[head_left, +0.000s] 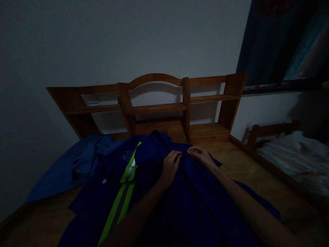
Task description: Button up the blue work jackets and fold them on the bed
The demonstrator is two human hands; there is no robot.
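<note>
A dark blue work jacket (144,192) with lime-green and grey reflective stripes lies spread on a wooden surface (259,178) in front of me. My left hand (171,166) rests on the jacket's upper middle with its fingers curled into the cloth. Just to its right, my right hand (202,155) pinches the fabric near the collar. The two hands are almost touching. The room is dim and finger detail is faint.
A second, lighter blue garment (77,164) lies crumpled at the left. A wooden shelf unit (154,109) stands against the wall behind the jacket. At the right sit a small wooden frame and white bags (293,154). A dark curtain (280,41) hangs at upper right.
</note>
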